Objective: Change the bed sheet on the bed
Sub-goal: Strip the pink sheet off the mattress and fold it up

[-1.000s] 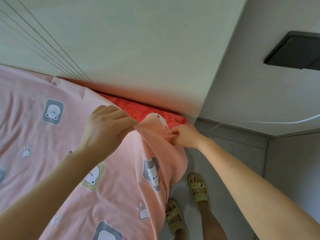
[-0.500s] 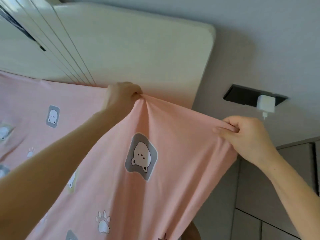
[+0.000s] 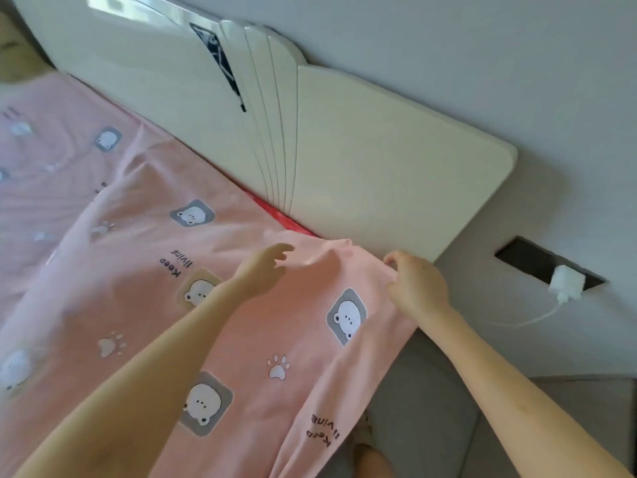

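Observation:
A pink bed sheet (image 3: 138, 257) printed with white bears and paw marks lies spread over the bed, its near corner hanging off the side. My left hand (image 3: 262, 270) hovers just over the sheet near that corner, fingers spread and loosely bent, holding nothing. My right hand (image 3: 413, 284) pinches the sheet's edge at the corner, beside the headboard. A strip of red mattress cover (image 3: 275, 215) shows between the sheet and the headboard.
The cream headboard (image 3: 362, 160) runs along the grey wall. A dark wall socket (image 3: 531, 260) holds a white charger (image 3: 565, 282) with a cable trailing down. Grey floor (image 3: 431, 408) lies to the right of the bed, by my feet.
My left hand has let go of the sheet's edge and opened. The raised corner has come down onto the bed, and my right hand has moved left with it toward the headboard.

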